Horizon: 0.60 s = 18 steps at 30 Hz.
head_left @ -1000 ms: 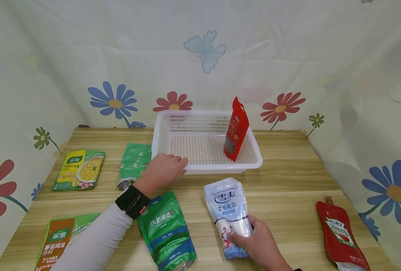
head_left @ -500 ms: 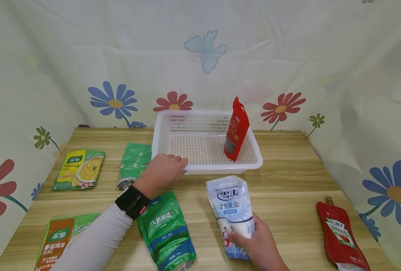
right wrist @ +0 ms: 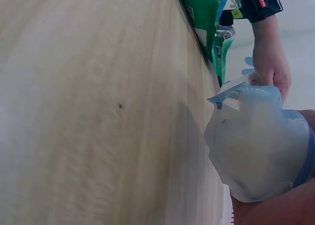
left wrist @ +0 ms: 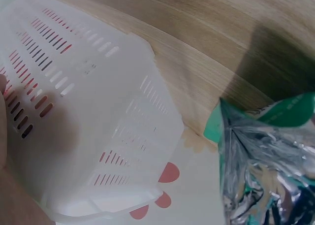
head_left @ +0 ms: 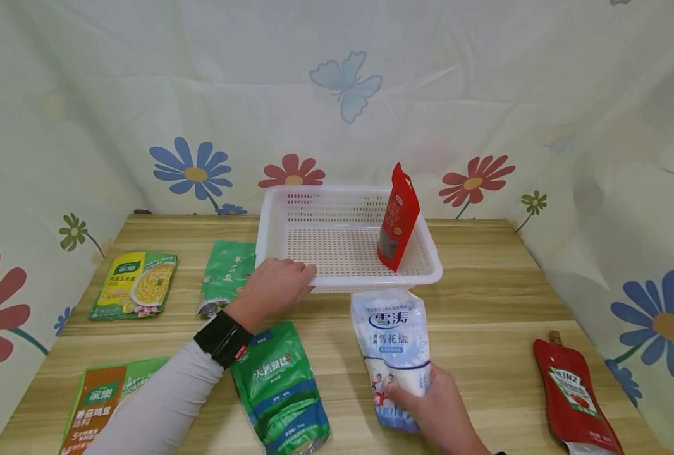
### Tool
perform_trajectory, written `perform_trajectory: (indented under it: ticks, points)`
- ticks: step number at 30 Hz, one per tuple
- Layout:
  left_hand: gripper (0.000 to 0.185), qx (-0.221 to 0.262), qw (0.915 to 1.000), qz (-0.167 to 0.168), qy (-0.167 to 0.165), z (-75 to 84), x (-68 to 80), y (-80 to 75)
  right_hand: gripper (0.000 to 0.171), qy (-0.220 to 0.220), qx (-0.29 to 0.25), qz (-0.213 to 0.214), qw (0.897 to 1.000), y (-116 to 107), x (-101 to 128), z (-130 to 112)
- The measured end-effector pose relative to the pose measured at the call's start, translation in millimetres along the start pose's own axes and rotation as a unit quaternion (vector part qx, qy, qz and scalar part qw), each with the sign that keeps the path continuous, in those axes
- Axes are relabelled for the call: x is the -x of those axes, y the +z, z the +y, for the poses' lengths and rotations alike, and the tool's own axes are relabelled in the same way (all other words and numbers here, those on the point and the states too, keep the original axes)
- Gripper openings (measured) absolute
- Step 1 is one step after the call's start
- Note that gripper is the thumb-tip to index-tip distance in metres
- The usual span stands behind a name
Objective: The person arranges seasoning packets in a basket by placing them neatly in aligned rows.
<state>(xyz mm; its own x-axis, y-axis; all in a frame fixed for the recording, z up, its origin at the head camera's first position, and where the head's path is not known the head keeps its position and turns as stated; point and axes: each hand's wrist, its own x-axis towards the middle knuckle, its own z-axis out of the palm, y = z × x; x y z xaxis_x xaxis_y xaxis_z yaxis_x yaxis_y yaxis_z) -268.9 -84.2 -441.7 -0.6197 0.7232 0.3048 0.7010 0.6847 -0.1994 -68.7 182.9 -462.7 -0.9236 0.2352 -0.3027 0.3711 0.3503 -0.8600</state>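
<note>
My right hand (head_left: pixel 442 404) grips a blue and white bag of salt (head_left: pixel 394 335) by its lower right side, thumb across the front. The bag leans upright just in front of the white plastic basket (head_left: pixel 365 280). In the right wrist view, the base of the salt bag (right wrist: pixel 256 146) hangs over the tabletop. My left hand (head_left: pixel 274 284) holds the basket's near left rim; in the left wrist view, the basket's slotted wall (left wrist: pixel 78 107) fills the left side. Inside the basket, a red pouch (head_left: pixel 398 221) stands tilted at the right end.
Green salt pouches (head_left: pixel 280 385) lie below and beside my left forearm, one a lighter green pouch (head_left: pixel 226 272). Soup packets, one yellow-green packet (head_left: pixel 134 284) and one brown-green packet (head_left: pixel 100 398), lie left. A red Heinz ketchup pouch (head_left: pixel 576 392) lies right. Flowered cloth surrounds the wooden table (head_left: pixel 485 303).
My right hand has lifted the salt bag a little and shifted it slightly right and toward the basket. My left hand stays at the basket rim.
</note>
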Motion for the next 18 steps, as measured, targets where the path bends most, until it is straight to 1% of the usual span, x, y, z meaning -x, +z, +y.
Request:
perform_trajectory:
  ticks: [3, 5, 7, 12, 18]
  points:
    - [0.020, 0.001, 1.0000, -0.004, -0.003, -0.2, -0.3, 0.6, 0.046, -0.005, -0.012, 0.006, 1.000, -2, -3, -4]
    - [0.021, 0.000, 1.0000, -0.006, -0.004, -0.3, -0.7, 0.8, 0.048, -0.016, -0.010, 0.009, 1.000, -4, -5, -7]
    - [0.022, 0.000, 1.0000, -0.008, -0.006, -0.3, -1.0, 0.6, 0.049, -0.017, -0.009, 0.012, 1.000, -7, -6, -11]
    - [0.023, 0.006, 0.9998, -0.017, -0.010, 0.0, -1.0, 0.1, 0.050, -0.025, -0.018, 0.010, 0.999, -11, -10, -21]
    - [0.025, 0.013, 0.9993, -0.029, -0.018, 1.2, -1.1, -2.3, 0.052, -0.049, -0.016, 0.013, 0.999, -13, -16, -32]
